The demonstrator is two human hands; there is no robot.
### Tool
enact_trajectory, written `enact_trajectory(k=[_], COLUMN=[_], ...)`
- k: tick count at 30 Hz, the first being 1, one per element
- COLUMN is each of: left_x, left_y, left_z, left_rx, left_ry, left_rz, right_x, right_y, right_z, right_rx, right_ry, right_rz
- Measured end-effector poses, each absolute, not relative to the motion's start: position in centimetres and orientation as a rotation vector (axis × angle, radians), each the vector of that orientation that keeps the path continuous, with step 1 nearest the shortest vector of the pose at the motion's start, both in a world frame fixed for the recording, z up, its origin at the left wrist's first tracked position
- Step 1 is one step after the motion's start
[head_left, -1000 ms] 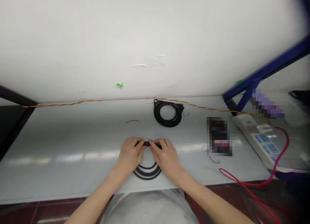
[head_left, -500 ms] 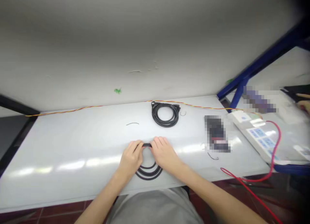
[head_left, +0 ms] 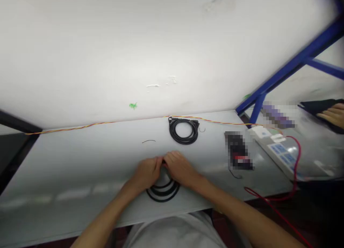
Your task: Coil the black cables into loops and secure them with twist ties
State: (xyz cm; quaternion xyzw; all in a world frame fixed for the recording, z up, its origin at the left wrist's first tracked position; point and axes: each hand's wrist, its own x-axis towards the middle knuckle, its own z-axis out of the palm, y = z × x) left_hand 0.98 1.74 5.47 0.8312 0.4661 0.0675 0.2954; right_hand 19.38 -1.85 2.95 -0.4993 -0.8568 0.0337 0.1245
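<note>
A coiled black cable (head_left: 163, 193) lies near the front edge of the white table (head_left: 88, 162). My left hand (head_left: 148, 172) grips the far side of the coil, its fingers closed around it. My right hand (head_left: 179, 169) is wrapped around the same part from the right, and the two hands almost touch at the top of the loop. The cable between the fingertips is mostly hidden. Just beyond my hands, a second coiled black cable (head_left: 175, 137) with connector ends rests flat near the wall.
Short thin wire pieces (head_left: 148, 140) lie on the table. To the right are a blurred-out dark object (head_left: 236, 151), a white power strip (head_left: 279, 153), a red cable (head_left: 297, 158) and a blue frame (head_left: 285, 71). A twisted yellow-red wire (head_left: 88, 126) runs along the wall. Another person's hand (head_left: 333, 115) shows far right.
My hands have drawn closer together at the top of the coil, covering the cable stretch that showed between them. The view has shifted slightly and the lighting on the table looks darker.
</note>
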Motion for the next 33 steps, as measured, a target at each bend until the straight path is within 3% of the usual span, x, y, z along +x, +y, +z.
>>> enact_trajectory(k=[6, 16, 19, 24, 27, 33], left_x=[0.2, -0.5, -0.3, -0.2, -0.2, -0.2], left_y=[1.5, 1.3, 1.4, 1.6, 1.6, 1.8], left_z=[4.6, 4.4, 4.1, 4.0, 4.0, 4.0], left_rx=[2.191, 2.23, 2.264, 2.307, 2.346, 2.439], left_ry=[1.228, 1.178, 1.215, 1.204, 1.202, 1.207], left_rz=[0.204, 0.158, 0.097, 0.07, 0.068, 0.111], right_x=[21.2, 22.4, 25.4, 30.8, 32.6, 33.9], right_y=[-1.7, -1.3, -2.7, -8.4, -11.9, -14.5], right_z=[4.1, 5.0, 6.2, 5.0, 2.7, -0.9], right_rx=[-1.321, -1.287, -1.513, -2.082, -2.369, -2.411], right_ry=[-2.3, -2.064, -1.73, -1.206, -1.131, -1.018], right_rz=[0.808, 1.021, 0.863, 0.106, -0.097, 0.054])
